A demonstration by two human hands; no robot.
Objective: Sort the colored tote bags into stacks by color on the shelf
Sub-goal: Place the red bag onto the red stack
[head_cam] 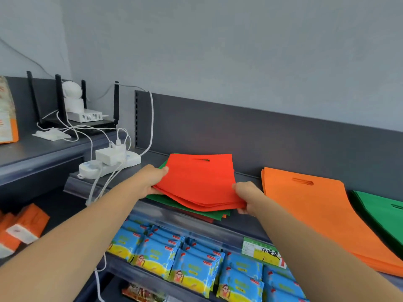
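Risk first: the red bags are a thin loose sheaf held only at two edges, so the middle layers could fan out and slide free if either grip slackens. The green bags directly under them overhang the shelf lip and could be dragged forward and off it. Left hand grips the sheaf's left edge, thumb on top; right hand pinches its right front corner. The power strip and its cords lie just left of the pile (a wide swing that way could snag them). The red bags look flat, matte and limp, with a cut-out handle slot near the far edge. Several layers show along the near edge, which bows upward off the mixed pile. An orange stack lies to the right.
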